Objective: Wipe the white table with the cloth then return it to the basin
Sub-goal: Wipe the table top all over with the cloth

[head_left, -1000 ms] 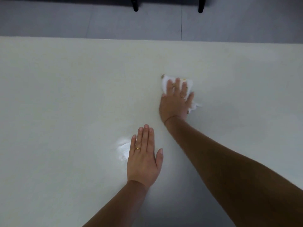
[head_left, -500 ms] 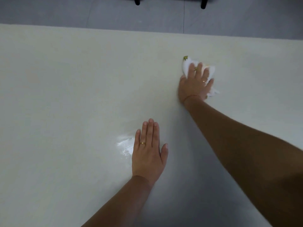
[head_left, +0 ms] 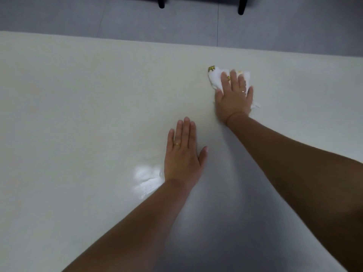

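The white counter [head_left: 78, 95] fills most of the view, its far edge running across the upper part of the frame. Both of the person's bare forearms reach out over it from the near side.

The right hand [head_left: 233, 97] lies palm down on the far right part of the counter, on top of a small white cloth [head_left: 215, 80]. Its fingers [head_left: 233, 79] are straight and close together and point toward the far edge, pressing the cloth flat against the surface rather than curling round it. The cloth is bunched under the hand. It shows past the fingertips and on the left of the hand, and a thin scrap sticks out on the right near the wrist. A small yellow-and-green mark sits at the cloth's far left corner. Two gold rings [head_left: 243, 91] show on this hand's fingers.

The left hand [head_left: 182, 154] rests palm down on the bare counter, nearer and to the left of the right hand, well apart from the cloth. Its fingers [head_left: 185, 130] are straight and held together, the thumb spread to the right, and it holds nothing. A gold ring [head_left: 177, 143] sits on one finger.

Just left of the left wrist there is a bright glossy patch [head_left: 146, 177] on the counter, with thin streaks at its near edge.

Beyond the far edge is a grey tiled floor [head_left: 137, 20]. The feet of two black furniture legs [head_left: 161, 2] stand on it at the top of the frame.
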